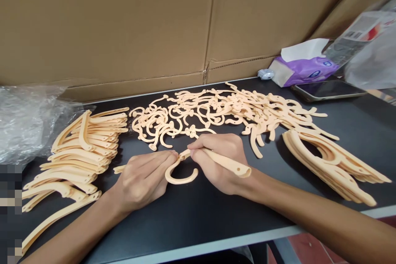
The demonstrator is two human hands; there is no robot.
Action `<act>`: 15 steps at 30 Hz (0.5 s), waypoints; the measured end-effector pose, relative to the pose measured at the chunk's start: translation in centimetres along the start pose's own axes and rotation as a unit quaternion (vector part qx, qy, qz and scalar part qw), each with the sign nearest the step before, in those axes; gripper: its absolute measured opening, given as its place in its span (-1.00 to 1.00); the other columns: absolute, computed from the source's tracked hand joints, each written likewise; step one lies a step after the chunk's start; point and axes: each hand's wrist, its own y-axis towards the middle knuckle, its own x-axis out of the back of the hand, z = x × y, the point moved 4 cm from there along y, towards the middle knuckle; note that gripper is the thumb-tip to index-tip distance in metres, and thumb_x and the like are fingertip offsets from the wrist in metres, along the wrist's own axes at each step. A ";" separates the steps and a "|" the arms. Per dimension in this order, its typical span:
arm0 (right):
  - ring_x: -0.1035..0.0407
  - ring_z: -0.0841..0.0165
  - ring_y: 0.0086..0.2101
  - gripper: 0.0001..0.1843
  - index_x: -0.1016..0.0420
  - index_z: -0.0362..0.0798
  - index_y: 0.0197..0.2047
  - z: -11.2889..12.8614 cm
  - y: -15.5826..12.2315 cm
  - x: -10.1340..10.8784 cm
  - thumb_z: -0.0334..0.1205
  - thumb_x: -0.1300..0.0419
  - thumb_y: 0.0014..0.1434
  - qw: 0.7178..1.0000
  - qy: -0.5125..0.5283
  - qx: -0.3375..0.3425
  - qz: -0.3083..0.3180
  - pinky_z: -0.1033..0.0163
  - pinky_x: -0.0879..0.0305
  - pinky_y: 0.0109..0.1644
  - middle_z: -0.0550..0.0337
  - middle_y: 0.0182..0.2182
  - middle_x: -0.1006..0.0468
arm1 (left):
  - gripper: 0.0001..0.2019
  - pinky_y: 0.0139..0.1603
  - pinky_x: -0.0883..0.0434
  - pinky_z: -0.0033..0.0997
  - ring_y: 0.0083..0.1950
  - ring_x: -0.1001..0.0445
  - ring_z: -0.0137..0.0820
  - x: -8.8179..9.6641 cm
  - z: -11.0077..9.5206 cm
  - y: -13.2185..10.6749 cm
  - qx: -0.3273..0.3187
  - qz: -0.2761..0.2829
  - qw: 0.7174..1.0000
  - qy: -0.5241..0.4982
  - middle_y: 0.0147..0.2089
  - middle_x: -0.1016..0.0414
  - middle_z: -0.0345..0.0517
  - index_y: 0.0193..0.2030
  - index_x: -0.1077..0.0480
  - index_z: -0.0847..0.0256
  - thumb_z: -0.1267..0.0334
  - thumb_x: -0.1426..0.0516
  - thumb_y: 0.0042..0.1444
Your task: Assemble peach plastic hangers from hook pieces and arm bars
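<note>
My left hand (142, 179) is closed around a cream plastic hanger arm, whose end (118, 169) sticks out behind the wrist side. In my right hand (224, 167) a second hanger arm (227, 162) is pinched between thumb and fingers, its holed end pointing toward me. The two hands meet almost tip to tip over the black table. Between them a curved hanger hook (181, 180) hangs with its open side up, its top end at the joint by my fingertips. My fingers hide most of that joint.
Loose hanger arms (80, 154) are piled at left, beside clear plastic wrap (27, 121). A heap of hooks and curved pieces (216, 109) lies behind my hands. Stacked hanger parts (324, 163) lie at right. A phone (329, 90) and purple tissue pack (309, 70) are near a cardboard wall (139, 20).
</note>
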 end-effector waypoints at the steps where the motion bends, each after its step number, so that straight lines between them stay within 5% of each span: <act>1: -0.47 0.45 -0.56 -0.76 -0.57 -0.13 -0.49 0.0 0.0 0.0 -0.44 -0.11 0.10 1.000 0.004 -0.015 0.001 0.39 -0.31 -0.44 0.19 -0.56 -0.61 | -0.70 0.02 -0.61 -0.43 -0.09 -0.67 -0.30 0.0 0.0 0.0 0.003 0.002 1.000 0.003 -0.10 -0.66 0.07 0.06 -0.45 0.34 0.54 -0.13 0.20; 8: -0.34 0.47 -0.63 -0.78 -0.56 -0.09 -0.56 -1.1 0.0 -0.2 -0.35 -0.12 0.01 0.974 0.113 -0.197 0.020 0.39 -0.20 -0.55 0.26 -0.68 -0.48 | -0.65 0.00 -0.61 -0.44 -0.10 -0.66 -0.33 -0.3 0.2 -0.6 0.039 -0.009 0.999 -0.002 -0.08 -0.66 -0.03 0.06 -0.47 0.29 0.58 -0.18 0.14; 15: -0.31 0.42 -0.73 -0.89 -0.54 -0.11 -0.61 -2.8 0.2 -1.5 -0.27 -0.19 -0.24 0.811 0.396 -0.429 0.026 0.38 -0.18 -0.69 0.19 -0.73 -0.49 | -0.72 0.03 -0.59 -0.50 -0.15 -0.65 -0.40 0.0 0.3 -0.6 0.050 -0.064 0.997 -0.003 -0.13 -0.67 -0.09 -0.01 -0.50 0.31 0.53 -0.29 0.12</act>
